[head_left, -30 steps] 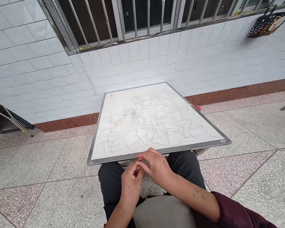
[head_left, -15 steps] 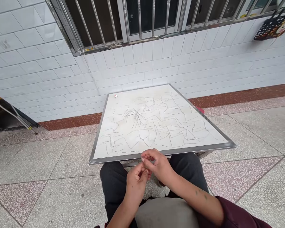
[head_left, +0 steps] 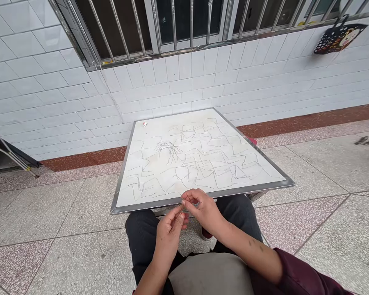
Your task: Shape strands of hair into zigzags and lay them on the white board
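Note:
My left hand [head_left: 169,233] and my right hand [head_left: 203,209] are close together just off the front edge of a white-topped table [head_left: 160,127]. Both hands have thumb and fingers pinched, and what they hold is too small and thin to make out. Many thin, dark, bent strands [head_left: 218,164] lie spread over the tabletop. A denser bunch of strands [head_left: 171,150] sits left of the middle. Near the far left corner is a small red and white object [head_left: 145,124].
A tiled wall [head_left: 172,88] with a barred window stands behind the table. A patterned bag [head_left: 338,39] hangs at the upper right. Metal poles [head_left: 15,159] lean at the left. My legs are under the table's front edge.
My hands have moved slightly apart, both still pinched. The view has shifted a little, so the table and bag appear further left.

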The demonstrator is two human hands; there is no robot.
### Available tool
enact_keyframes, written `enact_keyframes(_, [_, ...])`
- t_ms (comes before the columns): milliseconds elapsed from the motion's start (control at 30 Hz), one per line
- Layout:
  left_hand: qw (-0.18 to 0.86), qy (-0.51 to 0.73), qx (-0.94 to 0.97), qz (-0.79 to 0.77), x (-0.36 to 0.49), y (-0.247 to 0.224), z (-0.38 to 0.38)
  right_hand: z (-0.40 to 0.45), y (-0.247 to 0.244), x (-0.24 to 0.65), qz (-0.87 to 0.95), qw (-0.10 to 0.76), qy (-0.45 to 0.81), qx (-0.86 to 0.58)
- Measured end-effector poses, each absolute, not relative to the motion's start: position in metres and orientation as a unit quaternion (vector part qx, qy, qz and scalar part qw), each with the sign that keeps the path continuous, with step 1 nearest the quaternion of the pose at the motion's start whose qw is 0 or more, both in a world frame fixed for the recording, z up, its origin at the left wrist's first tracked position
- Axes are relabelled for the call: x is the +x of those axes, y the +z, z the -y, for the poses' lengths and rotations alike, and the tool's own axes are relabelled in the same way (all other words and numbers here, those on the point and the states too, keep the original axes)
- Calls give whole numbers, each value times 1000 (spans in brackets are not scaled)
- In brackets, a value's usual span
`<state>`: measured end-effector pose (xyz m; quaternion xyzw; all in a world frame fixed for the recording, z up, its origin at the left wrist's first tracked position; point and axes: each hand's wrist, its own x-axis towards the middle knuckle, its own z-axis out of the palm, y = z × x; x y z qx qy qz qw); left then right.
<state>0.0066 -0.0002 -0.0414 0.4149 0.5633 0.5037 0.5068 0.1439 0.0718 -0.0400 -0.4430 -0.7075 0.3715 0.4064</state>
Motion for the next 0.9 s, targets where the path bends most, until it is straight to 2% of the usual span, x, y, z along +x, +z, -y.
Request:
enact_keyframes(233, [475,540,404,-565,2,-40,0,-69,-37,144,747,426,294,-417])
enact_keyframes(433, [328,632,386,-587,-23,-31,6,-68,-31,147,804,411,162,-397])
enact_keyframes(633, [272,573,450,-629,-30,-19,14,-66,-31,147,826,395,103,-390])
enact_keyframes(767, [310,562,445,-624,-29,-24,11,-67,-31,146,825,399,96,-387])
enact_keyframes(900, [464,540,415,-567,-13,-34,7,-65,-34,143,819,394,133,-395])
